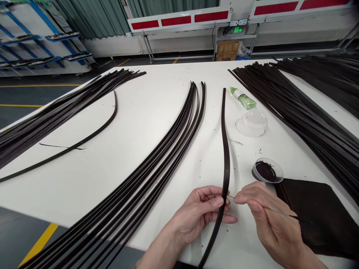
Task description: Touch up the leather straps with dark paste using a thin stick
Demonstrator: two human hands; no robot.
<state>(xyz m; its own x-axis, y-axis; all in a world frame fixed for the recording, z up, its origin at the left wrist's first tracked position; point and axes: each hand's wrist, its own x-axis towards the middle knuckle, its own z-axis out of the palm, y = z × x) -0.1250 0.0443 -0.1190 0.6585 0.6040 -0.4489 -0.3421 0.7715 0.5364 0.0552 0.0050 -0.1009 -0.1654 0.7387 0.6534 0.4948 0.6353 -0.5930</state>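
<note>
My left hand (199, 213) pinches a single long dark brown leather strap (225, 149) between thumb and fingers, with the strap standing on edge. The strap runs up the white table (157, 149) and down past the hand towards the bottom of the view. My right hand (269, 216) holds a thin metal-shafted tool (277, 210) with a dark handle, its fine tip touching or nearly touching the strap's edge beside my left thumb. Just beyond my right hand stands a small transparent cup of dark liquid (267, 170), and a dark cloth (316, 216) lies under my right wrist.
Several bundles of dark straps (117, 194) lie across the table on both sides, with a single curved strap (84, 138) at left. A green-labelled bottle (242, 98) and a transparent dish (251, 123) stand beyond my hands. Shelving and a cardboard box stand past the table.
</note>
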